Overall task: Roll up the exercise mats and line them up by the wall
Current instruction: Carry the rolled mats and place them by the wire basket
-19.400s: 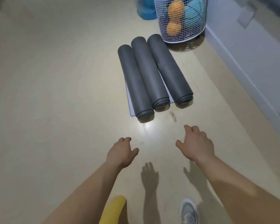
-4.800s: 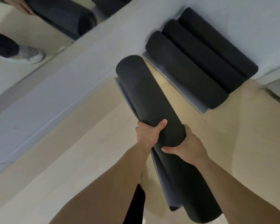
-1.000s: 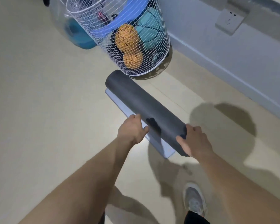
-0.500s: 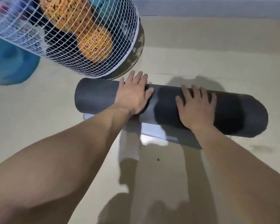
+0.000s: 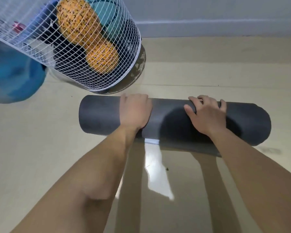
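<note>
Two bare forearms reach forward from the bottom edge over the glossy beige floor (image 5: 40,157), which carries their shadows and a bright streak of reflected light between them.

Beyond that lies the dark grey rolled foam exercise mat (image 5: 171,118), a thick matte cylinder set crosswise on the floor, roughly parallel to the wall. Its loose end lies flat on the floor as a thin strip along the near side of the roll, with a pale edge showing between the arms.

The left hand (image 5: 135,111) sits on the roll left of centre. Its fingers wrap over the top and down the far side, so the fingertips are hidden. The right hand (image 5: 207,115) is on the roll right of centre, with its fingers spread and bent over the crest and the thumb splayed out towards the left. Both hands grip the mat.

Just past the mat's left end stands a white wire-mesh cylindrical basket (image 5: 124,81), its base close to the roll. Inside it are an orange black-speckled peanut-shaped ball (image 5: 91,39) and a smooth teal ball (image 5: 107,19). Left of the basket is a blurred translucent blue rounded object (image 5: 13,78). Farthest off, the pale grey wall (image 5: 208,10) meets the floor, well apart from the mat.
</note>
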Tool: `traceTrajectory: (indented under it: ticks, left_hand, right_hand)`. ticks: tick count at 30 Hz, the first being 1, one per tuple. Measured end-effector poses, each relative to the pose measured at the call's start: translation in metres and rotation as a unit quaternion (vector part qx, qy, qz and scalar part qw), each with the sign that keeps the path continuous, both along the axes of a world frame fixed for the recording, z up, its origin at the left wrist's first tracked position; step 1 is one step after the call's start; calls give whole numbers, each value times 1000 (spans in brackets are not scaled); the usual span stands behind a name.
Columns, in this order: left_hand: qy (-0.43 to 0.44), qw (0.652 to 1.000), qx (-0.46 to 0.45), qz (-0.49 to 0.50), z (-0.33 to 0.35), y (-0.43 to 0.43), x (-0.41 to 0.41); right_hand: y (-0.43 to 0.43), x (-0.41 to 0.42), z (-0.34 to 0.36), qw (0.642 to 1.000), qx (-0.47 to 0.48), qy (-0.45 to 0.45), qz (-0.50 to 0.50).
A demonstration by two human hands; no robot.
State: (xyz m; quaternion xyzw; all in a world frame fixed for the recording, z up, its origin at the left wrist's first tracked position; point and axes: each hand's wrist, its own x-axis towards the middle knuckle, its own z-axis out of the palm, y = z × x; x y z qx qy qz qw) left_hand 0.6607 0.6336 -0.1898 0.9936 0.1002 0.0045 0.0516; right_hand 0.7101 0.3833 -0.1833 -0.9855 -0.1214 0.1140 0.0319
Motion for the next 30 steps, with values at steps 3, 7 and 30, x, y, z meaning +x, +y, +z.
traceTrajectory:
  ticks: [3, 7, 30]
  left_hand:
    - [-23, 991, -24, 133, -3, 46, -34]
    - [-82, 938, -128, 312, -1, 63, -60]
    - [-153, 845, -328, 393, -5, 99, -69]
  right_hand:
    - [-28, -10, -3, 995, 28, -61, -72]
    - [-76, -42, -7, 960, 77, -79, -258]
    - [-114, -59, 5, 789, 408, 12, -458]
